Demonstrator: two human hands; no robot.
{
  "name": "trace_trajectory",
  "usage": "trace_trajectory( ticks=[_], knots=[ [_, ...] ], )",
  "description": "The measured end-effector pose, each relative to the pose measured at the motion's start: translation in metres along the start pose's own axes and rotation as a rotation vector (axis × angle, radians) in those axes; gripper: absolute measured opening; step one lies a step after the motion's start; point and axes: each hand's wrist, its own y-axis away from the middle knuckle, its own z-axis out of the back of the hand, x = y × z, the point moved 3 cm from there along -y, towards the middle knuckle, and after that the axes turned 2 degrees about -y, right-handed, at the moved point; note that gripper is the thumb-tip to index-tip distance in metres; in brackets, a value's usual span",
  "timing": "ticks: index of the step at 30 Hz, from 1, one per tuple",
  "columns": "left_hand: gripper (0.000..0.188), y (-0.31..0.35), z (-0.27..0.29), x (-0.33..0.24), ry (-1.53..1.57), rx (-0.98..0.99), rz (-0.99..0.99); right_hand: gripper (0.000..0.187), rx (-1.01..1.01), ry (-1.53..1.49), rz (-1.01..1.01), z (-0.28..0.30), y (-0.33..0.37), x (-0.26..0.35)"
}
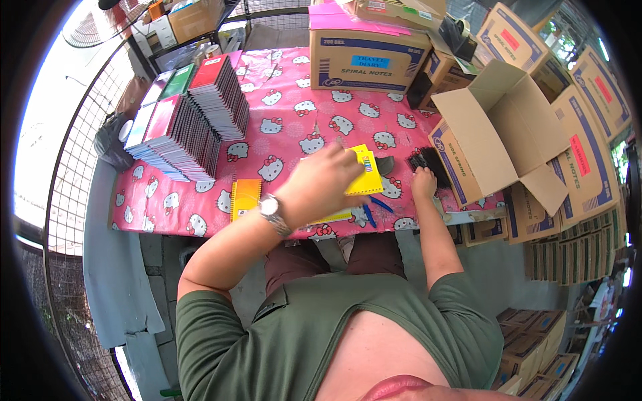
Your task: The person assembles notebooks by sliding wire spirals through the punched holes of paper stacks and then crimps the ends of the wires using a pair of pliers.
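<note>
My left hand (326,176), with a silver watch on its wrist, is over a yellow spiral notebook (368,175). Its fingers are curled, and they hide what they may be holding. To the right, my right hand (424,183) has its fingertips closed on a bundle of thin black spiral coils (429,162). Between my hands and nearer to me lie blue-handled pliers (380,205). An orange-yellow spiral notebook (245,196) lies left of my left forearm. More yellow, partly covered by that forearm, shows near the table's front edge.
Tall stacks of spiral notebooks (184,137) stand at the table's left. An open carton (471,150) rests at the right, with closed cartons (369,61) at the back. A dark tape dispenser (458,35) sits on a box. The table has a pink patterned cover (271,120).
</note>
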Motion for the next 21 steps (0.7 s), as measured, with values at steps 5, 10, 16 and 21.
trace_trajectory(
  ticks=[5, 10, 16, 21],
  knots=[
    [0.027, -0.013, -0.009, -0.011, -0.134, 0.289, 0.018, 0.023, -0.206, -0.38, 0.05, 0.04, -0.015, -0.009],
    [0.025, -0.024, 0.028, 0.007, 0.009, 0.154, 0.115, 0.039, -0.145, -1.013, 0.435, 0.198, 0.004, 0.081],
    [0.017, -0.024, 0.01, 0.002, -0.188, -0.126, 0.086, 0.028, -0.121, -1.083, 0.649, 0.267, 0.039, 0.141],
    [0.016, -0.021, 0.007, 0.001, -0.197, -0.131, 0.102, 0.026, -0.176, -1.166, 0.633, 0.281, 0.049, 0.154]
  ],
)
